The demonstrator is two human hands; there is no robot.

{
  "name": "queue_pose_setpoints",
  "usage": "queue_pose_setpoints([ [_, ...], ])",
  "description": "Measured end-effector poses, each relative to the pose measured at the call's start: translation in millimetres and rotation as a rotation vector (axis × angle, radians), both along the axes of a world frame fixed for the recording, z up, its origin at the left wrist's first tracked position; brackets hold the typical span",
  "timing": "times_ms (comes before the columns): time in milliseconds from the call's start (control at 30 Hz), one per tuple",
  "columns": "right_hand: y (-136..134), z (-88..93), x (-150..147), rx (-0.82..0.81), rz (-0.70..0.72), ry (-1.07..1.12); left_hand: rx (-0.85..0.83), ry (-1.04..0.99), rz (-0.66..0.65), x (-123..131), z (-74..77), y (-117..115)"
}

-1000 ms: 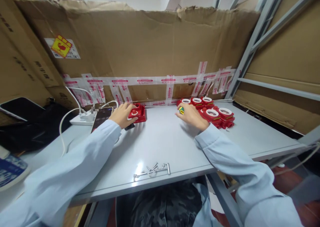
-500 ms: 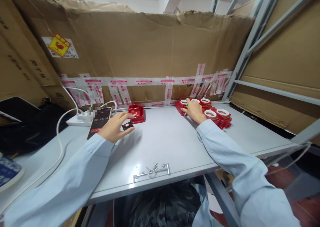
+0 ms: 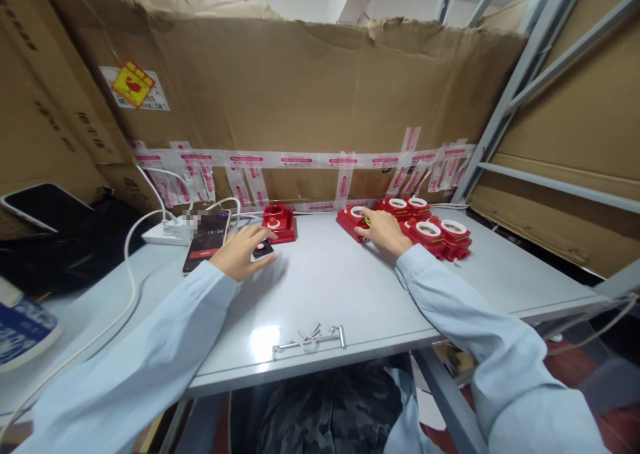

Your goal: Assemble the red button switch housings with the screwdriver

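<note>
My right hand grips a red housing with a white ring, its fingers over the side where a bit of yellow-green shows. Just right of it stand several similar red housings with white rings. My left hand is held low over the table, palm down, with fingers stretched and thumb apart. Between its thumb and fingers a small black square piece with a red centre shows; contact with it cannot be made out. Behind those fingertips sits a red base with a raised block.
A phone showing a timer and a white power strip with cables lie at the left. Several screws and a hex key rest near the front edge. A tall cardboard sheet closes off the back; a metal frame stands right.
My right hand has drawn one red housing leftward, away from the others. My left hand stays by the black piece. The whole view has shifted slightly.
</note>
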State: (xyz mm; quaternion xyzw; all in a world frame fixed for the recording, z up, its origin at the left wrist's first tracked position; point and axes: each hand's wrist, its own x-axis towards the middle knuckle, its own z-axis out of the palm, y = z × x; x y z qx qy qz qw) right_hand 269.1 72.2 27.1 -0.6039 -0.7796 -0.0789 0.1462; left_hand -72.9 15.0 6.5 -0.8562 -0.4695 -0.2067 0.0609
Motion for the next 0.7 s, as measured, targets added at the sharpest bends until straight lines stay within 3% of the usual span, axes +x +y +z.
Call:
queue_pose_setpoints([
  [267, -45, 9.1, -27, -0.084, 0.413, 0.063, -0.032, -0.044, -0.077, 9, 2.5, -5],
  [400, -55, 7.8, -32, -0.176, 0.622, 0.198, -0.07, -0.1, -0.238, 26, 1.4, -11],
  [533, -62, 5.3, -38, -0.25, 0.767, 0.294, -0.122, -0.08, -0.258, 48, -0.7, -17],
  [633, -65, 6.8, -40, -0.241, 0.794, 0.367, -0.208, -0.048, -0.263, 58, -0.8, -19],
  [700, -63, 8.4, -39, -0.196, 0.703, 0.412, -0.258, -0.049, -0.28, 60, -0.6, -18],
])
